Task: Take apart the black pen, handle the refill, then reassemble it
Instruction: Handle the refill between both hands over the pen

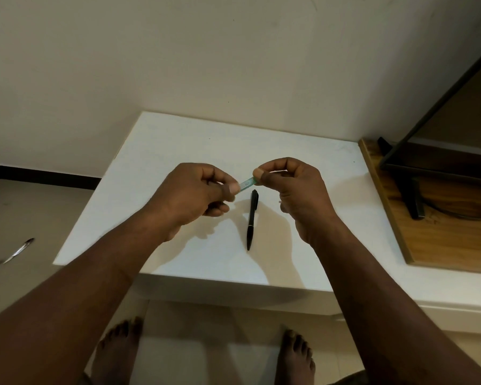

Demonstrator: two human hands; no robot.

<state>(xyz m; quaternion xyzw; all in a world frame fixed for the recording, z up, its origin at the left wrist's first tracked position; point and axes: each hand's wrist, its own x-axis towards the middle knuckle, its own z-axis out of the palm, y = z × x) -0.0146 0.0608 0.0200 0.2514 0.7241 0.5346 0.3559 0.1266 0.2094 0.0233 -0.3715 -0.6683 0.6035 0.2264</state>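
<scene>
In the head view, the left hand [195, 195] and the right hand [292, 187] each pinch one end of a short greenish translucent piece [247, 184] between thumb and forefinger, the other fingers curled in. The piece is held in the air above the table, tilted a little, its higher end at the right hand; whether it is the refill cannot be told. The black pen [252, 219] lies flat on the white table [156, 151] just below the gap between the hands, touched by neither, its clip end toward 12 o'clock and its fine tip toward 6 o'clock. The tabletop is plain white, and the shadows of the hands fall on it around the pen. At 12 o'clock a cream wall [206, 51] rises straight from the table's far edge. At 3 o'clock a wooden board [442, 232] adjoins the table and bears a dark stand [413, 198] with a slanting black frame above it. At 9 o'clock the beige floor [25, 218] meets the wall at a dark skirting strip [39, 176], and a slim shiny metal object [20, 250] lies there, blurred. At 6 o'clock two bare feet [117, 348] stand on pale tiles under the table's near edge.
</scene>
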